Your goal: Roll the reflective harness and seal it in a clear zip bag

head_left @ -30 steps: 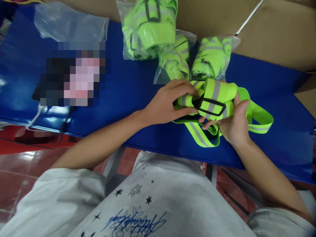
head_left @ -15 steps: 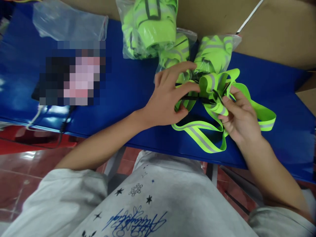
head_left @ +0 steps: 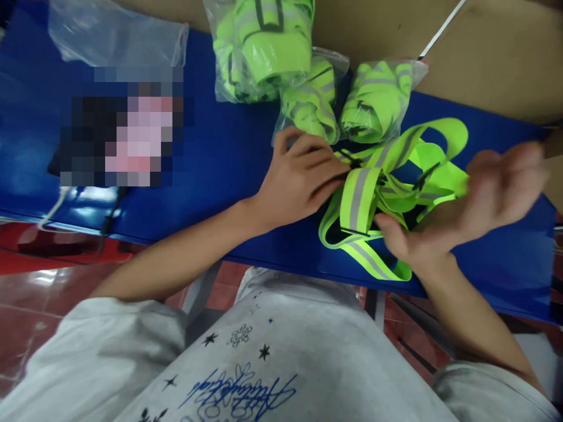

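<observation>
A loose tangle of neon-green reflective strap [head_left: 359, 196] with a grey stripe and black buckles lies in loops on the blue table [head_left: 215, 170]. My left hand [head_left: 297, 179] is at its left side, thumb and fingers pinched on the strap beside a black buckle. The fingertips partly cover the spot they grip. Over the right part of the loops is my right hand [head_left: 466, 214], palm turned up, fingers stretched out and blurred by motion. Its thumb is near the front loop; no strap shows in its grasp.
Clear bags of folded green straps stand behind: a large one [head_left: 277, 55], a small one [head_left: 308, 105] and another [head_left: 378, 99]. A flat plastic bag [head_left: 118, 32], a pixelated object [head_left: 136, 129] and cables [head_left: 108, 220] lie left. Brown cardboard [head_left: 492, 53] rises at the back.
My right hand has let go of the bunched strap and swung right, opening. The loops have spread out to the right. My left fingers have closed on the strap.
</observation>
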